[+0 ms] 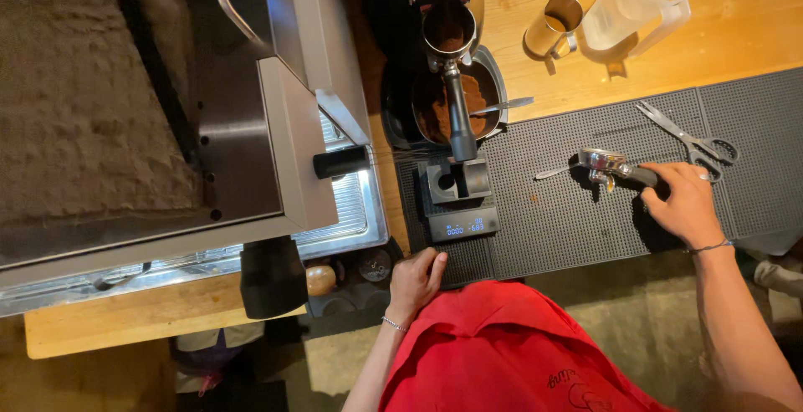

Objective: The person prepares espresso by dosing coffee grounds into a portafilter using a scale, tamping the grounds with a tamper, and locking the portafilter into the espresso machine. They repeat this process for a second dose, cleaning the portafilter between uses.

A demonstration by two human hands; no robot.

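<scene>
Head view: the right hand (686, 203) is closed around the black handle of a portafilter (615, 167) lying on the black rubber mat (569, 211). Scissors (690, 136) lie just beyond that hand. The left hand (416, 281) holds nothing, its fingers curled on the desk (736, 35) edge, just below a small scale (462, 226).

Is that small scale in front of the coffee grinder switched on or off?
On. The scale shows lit pale digits on its dark display, with a portafilter full of ground coffee propped above it.
</scene>
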